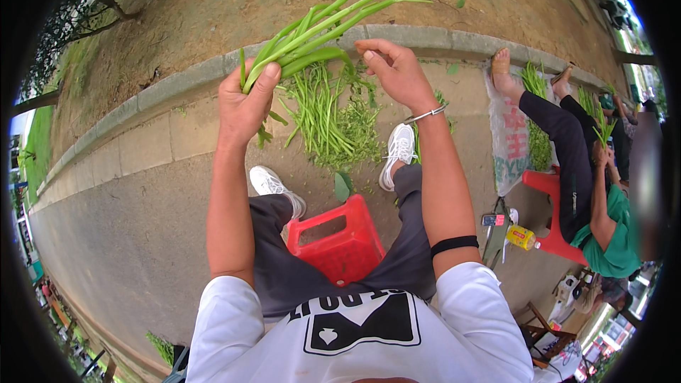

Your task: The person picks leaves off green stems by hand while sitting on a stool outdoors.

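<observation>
My left hand [249, 97] grips a bunch of green leafy-vegetable stalks [319, 24] near one end, with the thumb across them. The stalks slant up to the right, and one bears a few leaves at its far tip. Just right of the bunch, my right hand [392, 72] is raised with its index finger out and the others curled; nothing shows in it. Below the hands, a pile of cut green stems [318, 111] lies on the pavement, with leaves and trimmings [354, 127] beside it.
A red plastic stool [336, 244] stands between my legs. Ahead runs a stone curb [420, 37] with bare soil beyond. At right, a person in a green shirt [612, 239] sits on a red stool [553, 223] near a plastic sack [505, 138] with greens and a yellow bottle [521, 237].
</observation>
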`<state>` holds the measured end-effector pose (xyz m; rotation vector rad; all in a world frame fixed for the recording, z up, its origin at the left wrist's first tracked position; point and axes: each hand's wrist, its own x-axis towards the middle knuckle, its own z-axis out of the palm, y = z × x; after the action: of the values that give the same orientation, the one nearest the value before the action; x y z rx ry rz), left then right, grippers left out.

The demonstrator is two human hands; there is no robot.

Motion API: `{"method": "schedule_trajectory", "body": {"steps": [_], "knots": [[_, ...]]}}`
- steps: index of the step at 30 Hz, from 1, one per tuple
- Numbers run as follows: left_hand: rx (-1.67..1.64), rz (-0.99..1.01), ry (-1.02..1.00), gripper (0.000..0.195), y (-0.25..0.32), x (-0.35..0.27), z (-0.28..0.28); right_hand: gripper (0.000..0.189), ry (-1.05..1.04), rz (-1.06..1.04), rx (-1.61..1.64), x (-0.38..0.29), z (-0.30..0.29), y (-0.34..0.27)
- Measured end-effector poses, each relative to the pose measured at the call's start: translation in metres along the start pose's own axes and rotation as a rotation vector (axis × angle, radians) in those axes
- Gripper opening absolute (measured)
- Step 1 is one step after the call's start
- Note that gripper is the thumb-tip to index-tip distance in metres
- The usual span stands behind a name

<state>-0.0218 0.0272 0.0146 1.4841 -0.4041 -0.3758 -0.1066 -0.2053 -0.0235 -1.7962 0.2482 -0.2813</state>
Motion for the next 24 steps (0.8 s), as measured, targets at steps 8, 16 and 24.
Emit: {"method": "schedule_trajectory", "body": {"steps": [8, 16, 24], "knots": [[-0.123, -0.003, -0.153, 0.023, 0.006, -0.005, -0.003, 0.022, -0.209, 0.125, 0.004, -0.002, -0.004, -0.011], [-0.158, 0.015, -0.155, 0.023, 0.01, -0.004, -0.005, 0.023, -0.522, 0.211, 0.158, -0.006, -0.002, -0.031], [-0.207, -0.013, -0.132, 0.025, 0.011, -0.004, -0.008, 0.017, -0.544, 0.258, 0.224, -0.006, -0.002, -0.032]]}}
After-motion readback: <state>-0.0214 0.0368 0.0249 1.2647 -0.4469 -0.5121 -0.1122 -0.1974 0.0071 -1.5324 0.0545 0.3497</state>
